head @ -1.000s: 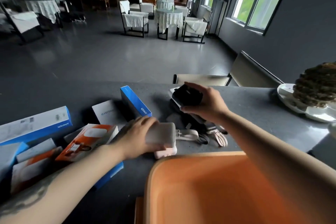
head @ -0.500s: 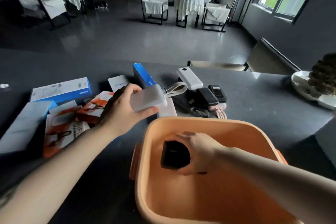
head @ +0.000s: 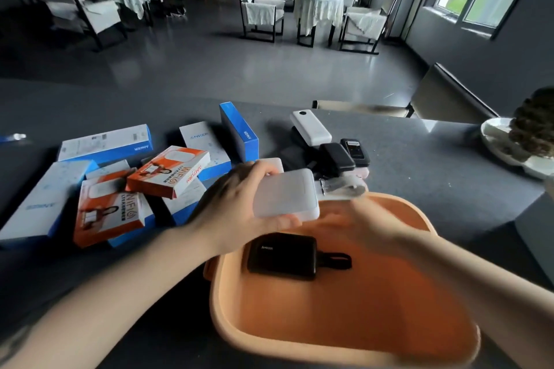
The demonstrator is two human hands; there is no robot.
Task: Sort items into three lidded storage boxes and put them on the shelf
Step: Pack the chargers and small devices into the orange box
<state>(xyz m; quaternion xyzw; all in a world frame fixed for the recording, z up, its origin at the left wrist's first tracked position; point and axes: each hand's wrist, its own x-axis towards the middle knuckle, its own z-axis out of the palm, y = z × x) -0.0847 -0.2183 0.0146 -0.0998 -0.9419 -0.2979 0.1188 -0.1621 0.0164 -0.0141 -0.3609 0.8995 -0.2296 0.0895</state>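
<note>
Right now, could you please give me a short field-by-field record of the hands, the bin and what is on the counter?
left hand: grips white power bank above the bin's far rim
right hand: blurred, over the bin; grip unclear
orange bin: open, no lid on it
in bin: black power bank lying flat
counter, left: blue and orange retail boxes
counter, behind bin: loose devices

Orange storage box (head: 329, 323), lidless, stood nearest; black power bank (head: 281, 256) lay flat inside; white power bank (head: 284, 193) was held above its far-left rim.
</note>
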